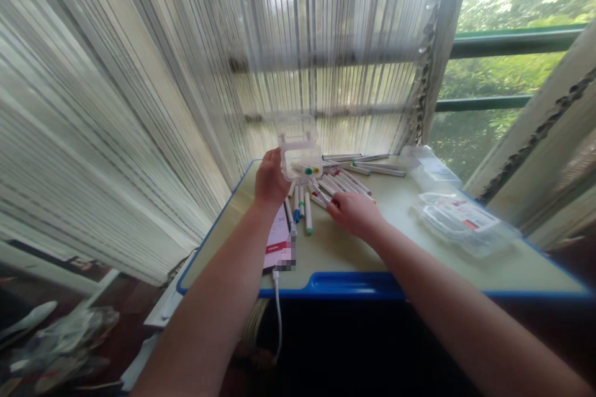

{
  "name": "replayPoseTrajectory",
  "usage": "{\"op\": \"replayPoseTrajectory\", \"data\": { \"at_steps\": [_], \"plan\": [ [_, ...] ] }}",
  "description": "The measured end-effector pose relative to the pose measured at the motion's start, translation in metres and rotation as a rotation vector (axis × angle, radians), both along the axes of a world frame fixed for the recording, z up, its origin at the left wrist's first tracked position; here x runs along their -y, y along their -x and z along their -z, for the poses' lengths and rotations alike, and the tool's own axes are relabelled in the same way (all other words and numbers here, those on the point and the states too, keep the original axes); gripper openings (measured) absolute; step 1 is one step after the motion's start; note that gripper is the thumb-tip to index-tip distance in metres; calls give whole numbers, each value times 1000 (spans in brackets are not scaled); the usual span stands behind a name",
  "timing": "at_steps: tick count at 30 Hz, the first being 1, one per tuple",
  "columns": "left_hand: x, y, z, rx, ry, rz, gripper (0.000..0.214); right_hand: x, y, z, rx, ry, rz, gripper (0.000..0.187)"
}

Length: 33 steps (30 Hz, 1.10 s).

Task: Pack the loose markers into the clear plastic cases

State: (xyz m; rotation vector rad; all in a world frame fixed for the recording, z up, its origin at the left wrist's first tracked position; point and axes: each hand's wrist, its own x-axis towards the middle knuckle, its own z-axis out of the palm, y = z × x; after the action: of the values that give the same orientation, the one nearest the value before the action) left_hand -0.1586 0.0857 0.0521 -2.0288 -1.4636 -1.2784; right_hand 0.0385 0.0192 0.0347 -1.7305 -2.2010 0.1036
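Observation:
My left hand (272,180) grips the side of a clear plastic case (300,142), tilted with its lid raised. Inside it lie a few markers, and a green end (308,171) and a yellow end (316,170) face me. Low over the table, my right hand (351,212) has its fingers closed on a white marker (320,200); the fingertips are partly hidden. Beside that hand, several white markers (347,182) lie in a slanted row. More markers, among them a green-tipped marker (308,214) and a blue-tipped one (297,208), lie below the case.
A phone (277,242) with a white charging cable (278,304) lies by my left forearm. Two clear plastic cases, a rear case (431,167) and a labelled case (465,220), rest at the right. The table has a blue edge (358,284); a striped curtain (326,31) hangs behind.

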Motion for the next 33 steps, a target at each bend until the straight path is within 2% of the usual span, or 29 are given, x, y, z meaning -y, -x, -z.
{"op": "replayPoseTrajectory", "data": {
  "at_steps": [4, 8, 13, 16, 20, 22, 33],
  "plan": [
    [0, 1, 0, 22, 1, -9, 38, 1, -4, -2, -369, -163, 37, 28],
    [3, -1, 2, -44, 30, 27, 37, 5, -5, 1, -796, -327, -131, 17],
    [7, -6, 3, -117, 83, 58, 37, 4, -2, 6, -1131, -379, -295, 8],
    [7, -7, 3, -126, 101, 56, 38, 3, -3, 8, -1076, -476, -321, 8],
    [6, -7, 3, -133, 120, 19, 35, 8, -4, 7, -681, -769, -454, 9],
    [6, -8, 3, -144, 117, 20, 32, 10, -2, 7, -565, -847, -507, 13],
    [3, -13, 10, -193, 120, 50, 26, 0, 6, 10, -522, -834, -468, 15]
  ]
}}
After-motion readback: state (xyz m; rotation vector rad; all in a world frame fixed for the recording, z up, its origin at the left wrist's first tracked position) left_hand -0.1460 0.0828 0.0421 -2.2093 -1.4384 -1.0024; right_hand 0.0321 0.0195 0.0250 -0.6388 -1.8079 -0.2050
